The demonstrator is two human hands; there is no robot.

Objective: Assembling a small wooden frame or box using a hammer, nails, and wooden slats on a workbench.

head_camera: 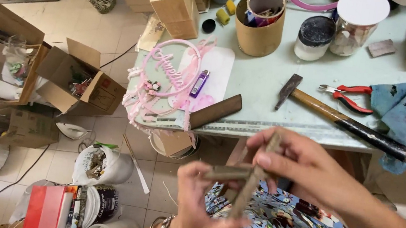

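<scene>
crossing two wooden strips (244,180) above the lap, below the worktop (264,93) edge: left hand (197,211) fingers grip the near-horizontal piece, right hand (301,167) fingers pinch the slanted, more upright one.

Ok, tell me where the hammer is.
In the head view, the hammer lies on the table at right, between the red pliers and the table's front edge.

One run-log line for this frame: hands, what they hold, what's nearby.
left hand: grips wooden sticks from below | right hand: pinches same sticks, crossed | nearby: hammer, red pliers on table
</scene>
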